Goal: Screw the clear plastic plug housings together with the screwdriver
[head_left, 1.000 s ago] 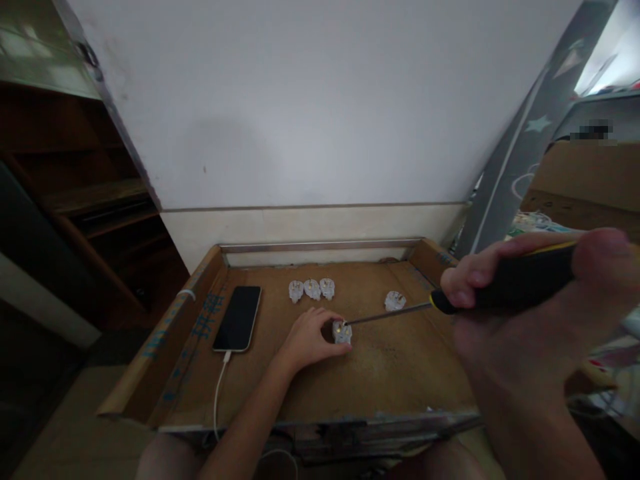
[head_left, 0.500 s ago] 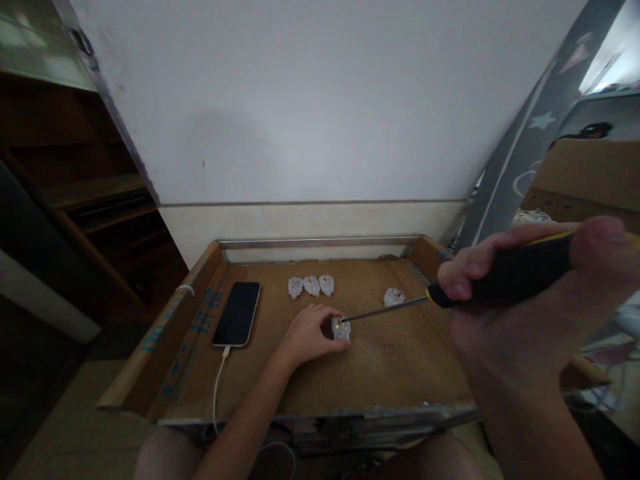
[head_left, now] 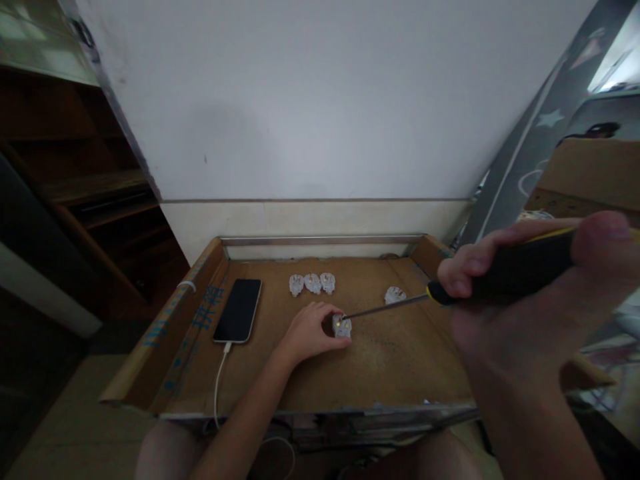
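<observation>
My left hand (head_left: 315,333) pinches a clear plastic plug (head_left: 343,328) with brass-coloured parts between thumb and fingers, low over the cardboard-covered table. Wrapped round the black and yellow handle of a screwdriver (head_left: 385,307) is my right hand (head_left: 520,287), large and close to the camera on the right. The screwdriver's shaft slants down to the left, and its tip meets the top of the held plug. Behind my left hand, three similar clear plugs (head_left: 313,283) sit side by side. Another clear plug (head_left: 395,295) lies just behind the shaft, partly covered by it.
A phone (head_left: 239,311) with a white charging cable (head_left: 219,380) lies on the left of the cardboard (head_left: 280,387). Raised cardboard sides (head_left: 165,327) edge the table left and right. A white wall (head_left: 320,120) stands behind it. Part of a person (head_left: 603,130) shows at the far right.
The view has shifted very slightly. Both hands, the screwdriver and the held plug stay in nearly the same places, the tip still on the plug.
</observation>
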Demonstrator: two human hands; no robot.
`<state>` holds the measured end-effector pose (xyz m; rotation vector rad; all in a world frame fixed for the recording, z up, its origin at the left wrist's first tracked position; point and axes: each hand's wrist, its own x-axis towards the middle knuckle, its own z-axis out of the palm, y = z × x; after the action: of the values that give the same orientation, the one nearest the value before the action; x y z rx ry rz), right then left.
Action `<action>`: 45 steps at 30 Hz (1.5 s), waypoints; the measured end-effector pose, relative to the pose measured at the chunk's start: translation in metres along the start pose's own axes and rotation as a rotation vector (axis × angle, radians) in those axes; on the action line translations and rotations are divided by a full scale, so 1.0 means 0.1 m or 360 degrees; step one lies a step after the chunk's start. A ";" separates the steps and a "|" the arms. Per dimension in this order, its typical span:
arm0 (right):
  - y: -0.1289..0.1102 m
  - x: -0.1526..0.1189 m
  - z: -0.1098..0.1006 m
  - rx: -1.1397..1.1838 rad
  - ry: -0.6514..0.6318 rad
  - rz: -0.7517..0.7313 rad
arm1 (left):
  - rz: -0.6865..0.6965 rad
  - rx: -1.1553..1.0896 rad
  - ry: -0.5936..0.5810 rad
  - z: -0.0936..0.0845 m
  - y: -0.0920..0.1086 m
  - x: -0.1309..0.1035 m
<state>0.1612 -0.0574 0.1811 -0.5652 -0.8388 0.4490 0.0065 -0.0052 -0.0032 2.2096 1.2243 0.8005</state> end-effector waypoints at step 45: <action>-0.05 -0.04 0.04 -0.0020 -0.0037 0.0028 | 0.0024 -0.0008 -0.0035 -0.01 0.01 -0.01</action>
<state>0.1563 -0.0629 0.1844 -0.5801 -0.8601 0.4672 0.0057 -0.0064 -0.0022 2.2205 1.1952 0.7827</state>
